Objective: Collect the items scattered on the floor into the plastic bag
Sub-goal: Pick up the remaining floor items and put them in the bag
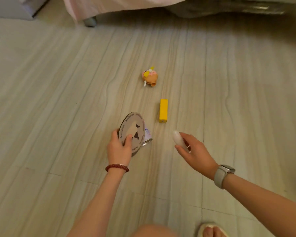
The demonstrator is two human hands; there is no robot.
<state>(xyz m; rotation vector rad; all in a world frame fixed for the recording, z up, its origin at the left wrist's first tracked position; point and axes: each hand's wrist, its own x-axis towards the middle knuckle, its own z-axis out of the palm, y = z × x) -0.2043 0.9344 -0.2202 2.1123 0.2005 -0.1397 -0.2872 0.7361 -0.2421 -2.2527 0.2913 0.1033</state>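
My left hand (118,147) grips a round grey cardboard disc (132,130) with a pale triangle and printed lettering, held tilted on edge just above the floor. Behind the disc lies a small can (148,138) with a silver rim and a white-and-blue label, mostly hidden. My right hand (194,150) holds a small white translucent oblong object (178,140) between thumb and fingers. A yellow rectangular box (163,110) lies on the floor just beyond my hands. Farther off sits a small orange toy figure (149,76) with yellow bits on top. No plastic bag is in view.
Pale wood-grain floor (58,100) fills the view. A bed with pink cover (118,4) and a grey foot (90,22) runs along the top. A grey cabinet corner (10,7) stands top left. My sandalled foot (210,230) shows at the bottom.
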